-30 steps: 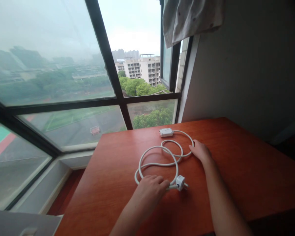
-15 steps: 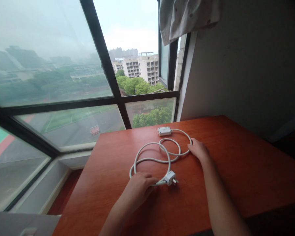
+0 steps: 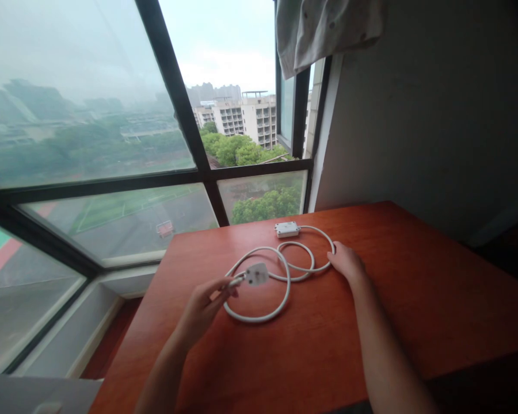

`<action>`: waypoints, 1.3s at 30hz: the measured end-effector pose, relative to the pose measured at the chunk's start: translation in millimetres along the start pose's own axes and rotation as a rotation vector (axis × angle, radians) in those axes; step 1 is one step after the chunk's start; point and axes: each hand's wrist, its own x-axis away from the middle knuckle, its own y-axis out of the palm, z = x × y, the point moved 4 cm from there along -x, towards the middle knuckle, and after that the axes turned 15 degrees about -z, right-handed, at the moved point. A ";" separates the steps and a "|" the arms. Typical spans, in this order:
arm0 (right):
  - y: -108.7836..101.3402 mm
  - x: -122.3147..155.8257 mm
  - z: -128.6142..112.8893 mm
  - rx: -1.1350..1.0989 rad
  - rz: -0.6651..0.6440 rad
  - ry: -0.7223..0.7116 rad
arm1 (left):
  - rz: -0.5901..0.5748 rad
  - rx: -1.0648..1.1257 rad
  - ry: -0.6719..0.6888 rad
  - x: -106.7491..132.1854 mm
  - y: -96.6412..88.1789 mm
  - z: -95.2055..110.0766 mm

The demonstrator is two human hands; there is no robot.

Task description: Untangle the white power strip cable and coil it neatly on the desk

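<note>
since the earlier frames the left hand (image 3: 205, 305) has lifted the white plug (image 3: 256, 274) off the counter (image 3: 414, 287) and carried it up and to the left; the near loop of the white cable (image 3: 259, 313) has swung round with it. the right hand (image 3: 347, 263) has barely shifted.

left grip: fingers pinched on the cable just behind the plug, which is held clear of the surface, prongs not discernible. right grip: hand lies flat and unclenched on the counter, fingertips touching the far loop of the cable, pinning rather than grasping.

the cable lies in overlapping loops in the middle of the counter, its far end running into a small white box (image 3: 287, 229) near the window-side edge.

risks, as judged: the loops cross one another, so a further pull on the plug could tighten them into a knot or drag the box along. the box sits close to the edge and could slide off.

surroundings: a large dark-framed window (image 3: 172, 115) behind, a pale cloth (image 3: 328, 29) hanging above, a grey wall (image 3: 435, 115) to the right. nothing obstructs either hand.
</note>
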 end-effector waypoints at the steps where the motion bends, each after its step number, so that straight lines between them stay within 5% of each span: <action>1: 0.0 0.2 0.0 -0.003 0.004 -0.001 | 0.120 0.128 -0.016 1.1 -10.6 -3.4; 4: 0.0 0.8 -0.3 -0.008 0.015 -0.006 | 0.459 0.543 0.025 2.1 -40.1 -13.0; 7: -0.2 1.5 -0.8 -0.009 0.015 -0.009 | 0.594 0.754 0.030 -3.5 -58.7 -22.2; 11: -1.3 3.5 -2.0 -0.002 0.005 -0.006 | 0.608 0.657 -0.033 -11.1 -71.0 -34.7; 18: -1.9 5.1 -3.3 0.013 0.008 0.004 | 0.501 0.040 -0.117 -30.2 -91.0 -54.3; 21: -1.0 3.8 -2.7 0.019 0.008 0.004 | 0.453 -0.064 -0.147 -36.4 -90.9 -55.4; 26: 0.6 1.3 0.0 0.021 0.005 0.009 | 0.251 0.040 -0.093 -38.4 -61.6 -22.2; 33: 0.5 -1.2 2.7 0.032 0.016 0.001 | -0.320 -0.224 0.065 -25.9 22.1 49.2; 36: 0.2 -1.2 3.3 0.029 0.014 0.002 | -0.538 -0.456 0.083 -13.9 61.1 55.0; 39: 0.0 -0.8 3.5 0.023 0.017 0.003 | -0.629 -0.609 0.051 -4.3 86.1 48.7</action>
